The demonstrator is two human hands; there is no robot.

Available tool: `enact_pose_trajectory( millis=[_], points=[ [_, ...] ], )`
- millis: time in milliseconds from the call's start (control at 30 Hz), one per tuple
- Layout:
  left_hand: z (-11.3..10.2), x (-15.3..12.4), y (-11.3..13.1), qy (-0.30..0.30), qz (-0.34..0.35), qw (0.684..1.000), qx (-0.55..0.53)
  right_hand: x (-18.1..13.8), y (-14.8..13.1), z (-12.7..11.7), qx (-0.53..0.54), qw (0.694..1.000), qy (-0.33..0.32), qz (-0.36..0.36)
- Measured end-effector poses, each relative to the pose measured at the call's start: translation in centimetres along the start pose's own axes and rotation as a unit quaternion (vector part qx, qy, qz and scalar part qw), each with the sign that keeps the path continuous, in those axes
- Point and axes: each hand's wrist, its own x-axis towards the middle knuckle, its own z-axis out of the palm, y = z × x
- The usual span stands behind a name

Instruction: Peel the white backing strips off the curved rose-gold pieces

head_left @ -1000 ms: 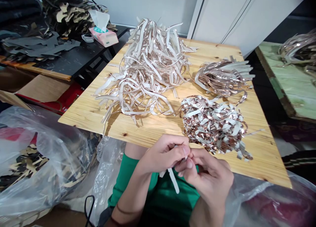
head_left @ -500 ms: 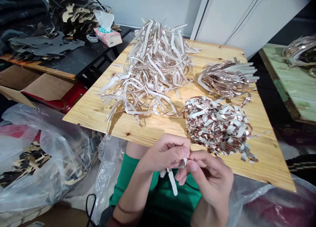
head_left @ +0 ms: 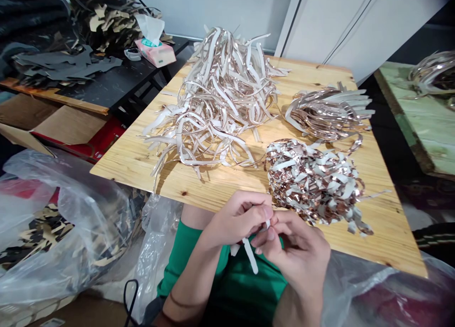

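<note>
My left hand (head_left: 245,220) is closed, thumb pressed on the fingers, around a white strip (head_left: 250,257) whose end hangs below it. Close against it, my right hand (head_left: 298,244) pinches a small part of the strip between thumb and fingers. Both hands meet just off the front edge of the wooden table (head_left: 170,185), above my lap. Right beyond them lies a heap of short, curled rose-gold and white pieces (head_left: 313,180). Farther back are a bundle of looped shiny strips (head_left: 327,111) and a large tangled pile of long strips (head_left: 223,95).
Left of the table, clear plastic bags (head_left: 71,213) hold cut scraps beside an open cardboard box (head_left: 67,123). A pink tissue box (head_left: 156,53) and dark scraps (head_left: 64,64) lie on a black table. Another strip bundle (head_left: 435,76) rests on the pale bench at right.
My right hand has shifted slightly left and its thumb and fingers have drawn closer together at the strip. The strip's hanging end has swung slightly right and up.
</note>
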Motion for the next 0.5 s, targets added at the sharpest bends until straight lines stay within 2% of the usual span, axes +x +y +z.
enact_pose_trajectory(
  millis=[133,233,367,500],
  points=[
    [-0.16,-0.08,-0.47,0.010,-0.009,1.000,-0.020,-0.25,0.25,0.08,0.121,0.992,-0.015,0.028],
    [-0.22,-0.07,-0.66,0.013,-0.009,0.999,-0.028,-0.14,0.09,-0.09,0.170,0.983,-0.034,0.053],
    [-0.27,0.00,-0.82,0.011,-0.016,1.000,-0.020,-0.11,-0.19,-0.49,0.185,0.978,-0.072,0.064],
    [-0.33,0.11,-0.84,0.010,-0.014,0.999,-0.037,-0.21,-0.26,-0.52,0.113,0.989,-0.066,0.063]
  ],
)
